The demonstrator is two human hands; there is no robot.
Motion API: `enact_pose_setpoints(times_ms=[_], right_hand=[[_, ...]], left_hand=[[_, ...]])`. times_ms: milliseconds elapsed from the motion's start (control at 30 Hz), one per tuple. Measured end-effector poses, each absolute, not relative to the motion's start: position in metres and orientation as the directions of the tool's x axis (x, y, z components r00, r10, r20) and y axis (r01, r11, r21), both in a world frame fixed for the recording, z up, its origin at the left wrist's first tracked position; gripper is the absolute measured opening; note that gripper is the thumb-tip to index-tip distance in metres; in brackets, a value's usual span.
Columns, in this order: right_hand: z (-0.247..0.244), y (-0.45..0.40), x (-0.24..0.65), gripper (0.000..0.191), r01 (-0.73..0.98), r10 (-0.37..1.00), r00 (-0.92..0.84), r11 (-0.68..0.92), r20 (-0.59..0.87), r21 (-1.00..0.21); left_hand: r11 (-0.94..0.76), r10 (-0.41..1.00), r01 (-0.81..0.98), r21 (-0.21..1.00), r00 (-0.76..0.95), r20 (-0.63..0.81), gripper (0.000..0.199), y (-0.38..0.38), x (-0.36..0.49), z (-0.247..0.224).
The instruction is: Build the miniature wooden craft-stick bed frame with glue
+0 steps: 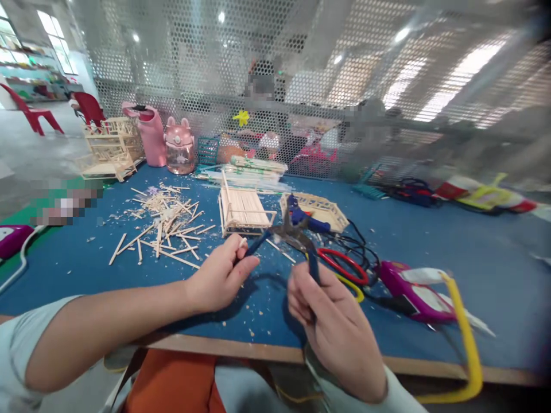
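Note:
My left hand (224, 269) is closed around one dark blue handle of a pair of pliers (290, 231). A small whitish bit shows at its fingertips, too small to name. The other handle is in the fist of my right hand (333, 321). The handles are spread wide, and the metal jaws point away from me over the table. Just beyond them stands a small frame of wooden sticks (244, 207) with a slatted floor. Behind the jaws, a blue glue gun (312, 219) lies across a stick-built tray (338, 215).
Loose sticks and scraps (166, 221) lie at left. Behind are packaged sticks (253, 169), a pink bottle (152, 137), a clear-bodied jar (179, 152) and a tiered stick model (109, 152). At right are a red loop (344, 265), a purple device (413, 295) and a yellow strip (469, 338). Perforated metal mesh (193, 69) borders the table.

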State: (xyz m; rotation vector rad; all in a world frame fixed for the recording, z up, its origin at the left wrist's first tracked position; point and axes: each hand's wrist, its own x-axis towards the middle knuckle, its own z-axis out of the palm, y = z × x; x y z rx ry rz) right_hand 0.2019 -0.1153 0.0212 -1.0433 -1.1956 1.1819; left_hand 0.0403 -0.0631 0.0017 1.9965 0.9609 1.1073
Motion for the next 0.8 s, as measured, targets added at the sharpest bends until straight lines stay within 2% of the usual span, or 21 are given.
enact_pose_setpoints(times_ms=[33,67,100,167,233,300,433,533,600,700,767,800], right_hand=[[0.015,-0.114,0.199,0.016,-0.136,0.988,0.036,0.155,0.152,-0.978],[0.01,-0.113,0.197,0.02,-0.175,0.985,0.038,0.17,0.166,-0.97],[0.005,-0.111,0.194,0.034,-0.215,0.987,-0.017,0.151,0.158,-0.965],[0.0,-0.108,0.189,0.058,-0.26,0.966,-0.242,0.03,0.095,-0.965],[0.0,-0.105,0.185,0.067,-0.233,0.917,-0.396,-0.055,0.043,-0.971],[0.005,-0.103,0.186,0.071,-0.203,0.921,-0.388,-0.038,0.045,-0.978],[0.027,-0.096,0.2,0.066,-0.157,0.931,-0.327,0.114,0.161,-0.981],[0.043,-0.088,0.217,0.065,0.019,0.928,-0.29,0.248,0.232,-0.969],[0.047,-0.081,0.228,0.066,0.266,0.928,-0.255,0.337,0.271,-0.903],[0.046,-0.073,0.236,0.068,0.66,0.913,-0.304,0.409,0.274,-0.63],[0.042,-0.07,0.235,0.07,0.767,0.898,-0.382,0.44,0.22,-0.466],[0.04,-0.07,0.234,0.072,0.784,0.889,-0.415,0.456,0.191,-0.421]], left_hand=[[-0.505,0.839,0.264,0.822,0.373,0.396,0.022,-0.066,0.041,0.001],[-0.5,0.838,0.242,0.831,0.375,0.395,0.022,-0.068,0.04,0.002],[-0.495,0.836,0.218,0.841,0.384,0.392,0.021,-0.069,0.04,0.003],[-0.48,0.824,0.19,0.856,0.433,0.366,0.016,-0.07,0.037,0.005],[-0.447,0.812,0.172,0.878,0.491,0.317,0.009,-0.069,0.035,0.007],[-0.357,0.794,0.081,0.931,0.552,0.256,0.013,-0.067,0.033,0.008],[-0.028,0.786,-0.172,0.985,0.604,0.128,0.028,-0.063,0.033,0.006],[-0.01,0.864,-0.203,0.979,0.492,0.111,0.025,-0.059,0.032,0.009],[-0.016,0.89,-0.176,0.984,0.446,0.094,0.021,-0.057,0.031,0.012],[0.07,0.903,-0.164,0.984,0.43,0.008,0.014,-0.055,0.03,0.017],[0.128,0.904,-0.169,0.977,0.425,-0.045,0.012,-0.056,0.031,0.019],[0.151,0.904,-0.169,0.974,0.423,-0.067,0.011,-0.056,0.031,0.02]])
